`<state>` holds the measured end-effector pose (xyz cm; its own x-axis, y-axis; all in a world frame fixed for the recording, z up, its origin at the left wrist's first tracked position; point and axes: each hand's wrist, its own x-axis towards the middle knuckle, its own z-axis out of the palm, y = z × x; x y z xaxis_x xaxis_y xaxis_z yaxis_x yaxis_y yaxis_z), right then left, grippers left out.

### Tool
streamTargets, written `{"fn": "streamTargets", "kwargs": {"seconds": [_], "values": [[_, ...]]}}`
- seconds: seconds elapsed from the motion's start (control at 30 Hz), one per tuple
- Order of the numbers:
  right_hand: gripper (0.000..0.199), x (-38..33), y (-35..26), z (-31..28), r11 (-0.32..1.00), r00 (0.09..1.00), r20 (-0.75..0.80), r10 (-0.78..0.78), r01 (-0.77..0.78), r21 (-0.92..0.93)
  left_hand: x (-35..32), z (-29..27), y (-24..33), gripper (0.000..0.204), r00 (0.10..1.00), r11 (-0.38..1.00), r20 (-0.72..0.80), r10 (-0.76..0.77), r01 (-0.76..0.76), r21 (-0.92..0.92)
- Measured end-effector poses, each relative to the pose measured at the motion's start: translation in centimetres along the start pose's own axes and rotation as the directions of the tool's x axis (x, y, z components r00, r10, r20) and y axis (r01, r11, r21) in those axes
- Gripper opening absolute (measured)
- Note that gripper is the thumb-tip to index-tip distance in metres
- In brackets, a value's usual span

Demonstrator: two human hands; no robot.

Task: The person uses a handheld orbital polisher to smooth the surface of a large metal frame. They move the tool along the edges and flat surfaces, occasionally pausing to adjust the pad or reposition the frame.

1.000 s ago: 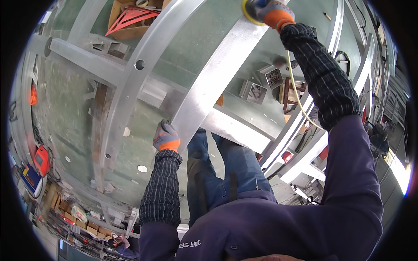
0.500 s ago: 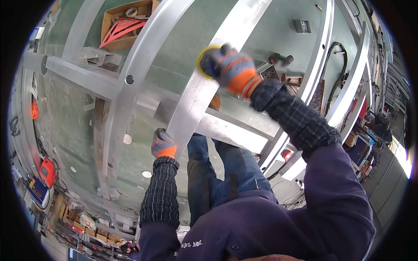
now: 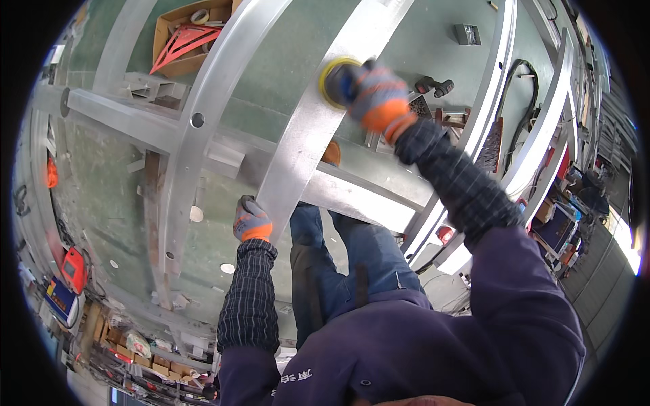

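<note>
A broad bare-metal beam [image 3: 308, 128] runs away from me, part of a welded frame. In an orange-and-grey work glove, my right hand [image 3: 380, 95] is closed over a round sanding pad [image 3: 336, 82] with a yellow rim. The pad lies against the beam's top face; the hand is smeared by motion and hides its right side. Lower down, my gloved left hand [image 3: 252, 219] is wrapped round the beam's near left edge, though some of its fingers are hidden.
Parallel beams flank this one, joined by a crossbar [image 3: 365, 196]. A cardboard box [image 3: 193, 64] holding a red triangular square [image 3: 184, 49] sits on the floor, far left. A cordless power tool [image 3: 435, 86] and a black cable [image 3: 521, 101] lie to the right. My legs are close under the frame.
My right hand has slid the pad farther along the beam, away from me and slightly right. My left hand keeps its place on the beam's edge. The view has shifted slightly.
</note>
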<state>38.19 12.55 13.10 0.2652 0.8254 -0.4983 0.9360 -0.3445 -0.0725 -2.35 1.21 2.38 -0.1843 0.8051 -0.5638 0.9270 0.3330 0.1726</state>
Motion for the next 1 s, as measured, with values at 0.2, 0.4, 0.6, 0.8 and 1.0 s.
{"fn": "streamTargets", "kwargs": {"seconds": [0.2, 0.4, 0.6, 0.8, 1.0], "values": [[0.057, -5.4, -1.3, 1.2, 0.956, 0.956, 0.048, -0.291, 0.289, 0.044, -0.1, 1.8, 0.2, 0.046, 0.998, 0.999, -0.051, 0.046, -0.046, 0.005], [0.061, 5.7, 8.9, -1.8, 1.0, 0.915, -0.404, 0.004, 0.008, 0.027, -0.2, 1.8, -0.5, 0.048, 0.996, 0.999, -0.08, 0.049, -0.049, 0.007], [0.045, 11.0, 11.3, -6.9, 0.931, 0.869, -0.381, 0.316, -0.205, 0.303, 0.2, 1.1, -0.4, 0.055, 1.0, 0.995, -0.011, -0.027, 0.028, 0.097], [0.027, 2.1, 0.4, -1.9, 0.975, 0.966, -0.135, -0.221, 0.216, -0.049, 1.1, 1.2, -1.3, 0.046, 0.997, 0.976, -0.029, 0.07, -0.063, 0.21], [0.051, 2.7, 5.1, -3.2, 0.969, 0.975, -0.086, -0.207, 0.216, 0.12, -1.2, -1.6, 17.1, 0.04, 0.805, 0.8, -0.375, 0.46, -0.559, -0.219]]}}
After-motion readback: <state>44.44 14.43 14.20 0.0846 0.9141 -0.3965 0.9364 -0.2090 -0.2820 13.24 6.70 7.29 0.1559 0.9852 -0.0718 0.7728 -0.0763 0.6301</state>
